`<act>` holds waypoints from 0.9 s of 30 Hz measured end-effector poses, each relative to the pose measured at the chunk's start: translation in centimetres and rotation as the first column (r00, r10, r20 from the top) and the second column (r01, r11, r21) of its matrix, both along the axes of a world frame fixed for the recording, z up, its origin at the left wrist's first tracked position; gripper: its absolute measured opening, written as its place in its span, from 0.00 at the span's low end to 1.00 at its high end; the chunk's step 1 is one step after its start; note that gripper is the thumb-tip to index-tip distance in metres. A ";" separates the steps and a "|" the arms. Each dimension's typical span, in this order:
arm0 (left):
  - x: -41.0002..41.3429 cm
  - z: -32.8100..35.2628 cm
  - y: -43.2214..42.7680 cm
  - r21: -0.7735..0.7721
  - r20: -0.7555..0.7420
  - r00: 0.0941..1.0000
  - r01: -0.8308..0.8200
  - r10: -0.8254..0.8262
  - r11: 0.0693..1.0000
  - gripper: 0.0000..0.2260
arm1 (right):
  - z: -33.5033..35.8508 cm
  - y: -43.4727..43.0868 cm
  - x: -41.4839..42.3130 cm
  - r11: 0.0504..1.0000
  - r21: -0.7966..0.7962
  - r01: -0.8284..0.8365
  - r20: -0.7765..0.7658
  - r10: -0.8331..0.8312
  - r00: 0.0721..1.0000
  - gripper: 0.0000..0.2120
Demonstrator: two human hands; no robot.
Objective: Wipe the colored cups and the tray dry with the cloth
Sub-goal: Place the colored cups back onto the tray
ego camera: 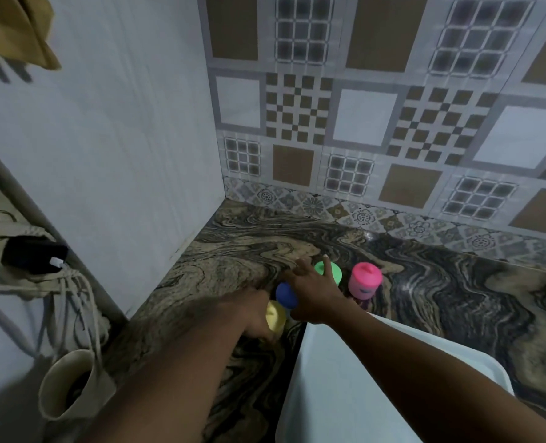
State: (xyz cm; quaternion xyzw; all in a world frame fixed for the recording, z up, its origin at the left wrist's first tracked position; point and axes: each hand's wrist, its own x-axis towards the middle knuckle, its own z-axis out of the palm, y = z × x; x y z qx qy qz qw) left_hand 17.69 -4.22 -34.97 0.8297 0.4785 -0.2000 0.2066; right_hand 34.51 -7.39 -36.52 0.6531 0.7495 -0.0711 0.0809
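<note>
Can't tell the left hand's [254, 313] grip: it's blurred against the yellow cup [276, 318] near the countertop's [441, 282] left edge. Right hand [316, 290] is spread loose, holding nothing, over the half-hidden blue cup [285, 295] and green cup [337, 273]. Pink cup [365, 279] stands beside them, and the white tray [329, 394] is cut off.

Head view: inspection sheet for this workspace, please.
Surface: swirled brown-black marble countertop.
Job's things: green plastic cup, pink plastic cup, blue plastic cup, yellow plastic cup clustered; pale rectangular tray nearer the camera; mustard cloth hanging top left.
Clutter: beige mug, lower left.
Grippers: right hand open, fingers spread over blue and green cups; left hand beside yellow cup, grip unclear.
Cables: white cable plugged into black device, left.
Surroundings: patterned wall tiles; plain white side panel.
</note>
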 end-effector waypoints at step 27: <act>12.1 -1.2 -1.3 0.148 0.046 0.932 0.350 -0.359 0.925 0.31 | -0.7 -12.5 11.3 0.889 0.045 0.457 -0.173 -0.443 0.880 0.36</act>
